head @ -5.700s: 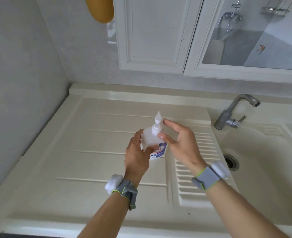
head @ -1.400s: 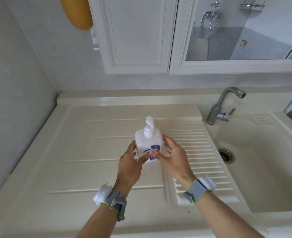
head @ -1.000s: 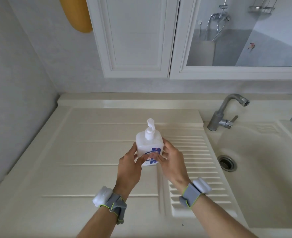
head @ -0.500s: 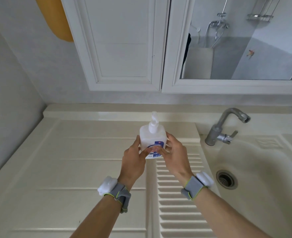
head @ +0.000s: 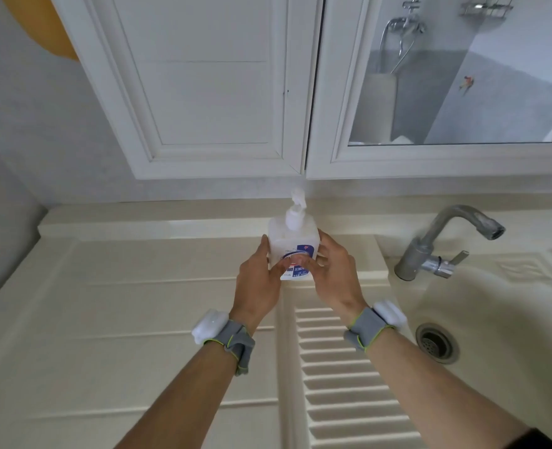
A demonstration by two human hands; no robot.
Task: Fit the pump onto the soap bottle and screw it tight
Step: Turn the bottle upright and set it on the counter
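A white soap bottle (head: pixel 289 243) with a blue label stands upright near the back of the cream drainboard (head: pixel 138 306). Its white pump (head: pixel 295 211) sits on the neck, nozzle pointing up and away. My left hand (head: pixel 257 280) holds the bottle's left side, thumb across the label. My right hand (head: pixel 334 275) holds its right side, fingers around the far edge. Both hands cover the bottle's lower part, so I cannot see whether its base touches the surface.
A metal tap (head: pixel 443 244) stands to the right, over the sink basin (head: pixel 495 319) with its drain (head: pixel 436 343). White cabinet doors (head: pixel 203 85) and a mirror (head: pixel 462 69) hang close above. A ribbed draining section (head: pixel 342 377) runs toward me.
Both hands have carried the bottle away from me, from mid drainboard to near the back ledge. The pump was on the bottle throughout. The view has tilted upward.
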